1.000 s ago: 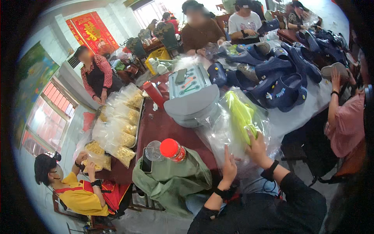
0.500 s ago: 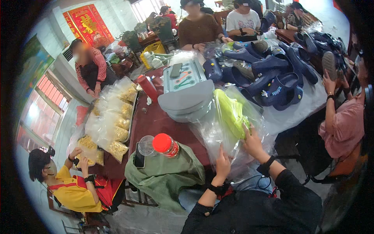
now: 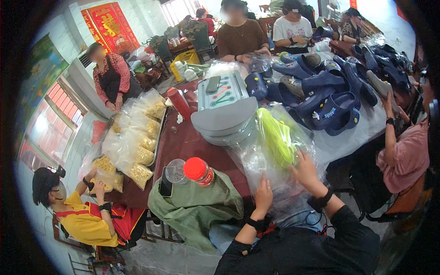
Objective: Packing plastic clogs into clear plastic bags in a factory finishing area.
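Observation:
A lime-green clog-like shoe [image 3: 276, 136] lies inside a clear plastic bag [image 3: 256, 158] on the table in front of me. My left hand [image 3: 264, 195] is at the bag's near left edge, fingers closed on the plastic with the index finger pointing forward. At the near right end of the shoe, my right hand [image 3: 306, 172] rests over the bag with its fingers apart. Plastic glare hides the shoe's details and whether a second one lies under it.
A grey bin-like box [image 3: 224, 117] stands beyond the bag. Many navy clogs [image 3: 325, 98] are heaped behind it. To the left are a red-lidded jar [image 3: 198, 170], a green cloth [image 3: 197, 206], a red bottle [image 3: 178, 103] and bags of yellow food pieces [image 3: 140, 151]. Co-workers surround the table.
The view has shifted slightly. My right hand has drawn back a little from the shoe, its fingers spreading. At right, a co-worker has lowered and tilted a grey-soled shoe.

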